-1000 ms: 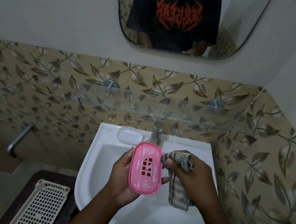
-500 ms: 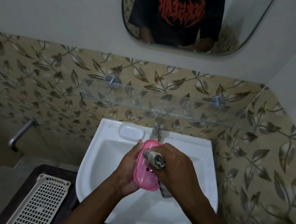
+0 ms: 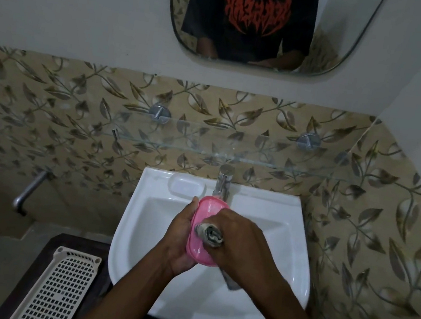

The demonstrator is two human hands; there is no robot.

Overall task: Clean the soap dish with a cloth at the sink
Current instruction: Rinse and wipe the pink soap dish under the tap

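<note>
Fingers (image 3: 194,202) of our left hand (image 3: 178,239) curl round the pink oval plastic soap dish (image 3: 207,212), cupping its back; our right hand (image 3: 241,246) grips a bunched grey striped cloth (image 3: 211,234), pressed into the dish's hollow. We hold the dish above the white ceramic sink bowl (image 3: 144,231), its long axis pointing away from us toward the chrome tap (image 3: 223,183).

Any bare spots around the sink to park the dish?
Free: sink ledge right of the tap; recess left of it; glass shelf above; basin floor by the near rim. Crowded: basin middle, where left hand, right hand, dish and cloth meet.
</note>
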